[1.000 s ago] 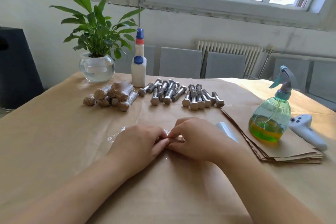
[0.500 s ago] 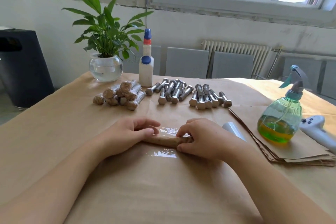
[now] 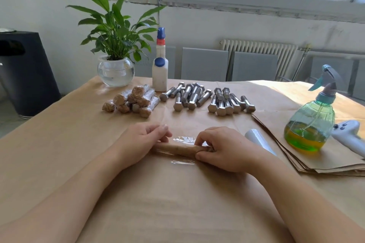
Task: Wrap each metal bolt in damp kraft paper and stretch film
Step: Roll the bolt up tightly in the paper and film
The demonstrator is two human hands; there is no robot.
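A bolt rolled in brown kraft paper (image 3: 177, 149) lies crosswise on a clear sheet of stretch film (image 3: 182, 162) on the paper-covered table (image 3: 59, 144). My left hand (image 3: 142, 140) rests its fingers on the roll's left end. My right hand (image 3: 221, 150) pinches the right end between thumb and fingers. Behind them lie several bare metal bolts (image 3: 207, 97) in two groups and a pile of wrapped bolts (image 3: 134, 100). A roll of stretch film (image 3: 258, 140) sits just right of my right hand.
A green spray bottle (image 3: 310, 126) stands on a stack of kraft sheets (image 3: 316, 156) at the right, beside a white controller (image 3: 349, 134). A white bottle (image 3: 160, 69) and a potted plant (image 3: 116, 65) stand at the back.
My hands have moved apart from the middle to the ends of the paper roll, which now shows between them on the film. The view has shifted slightly left and down.
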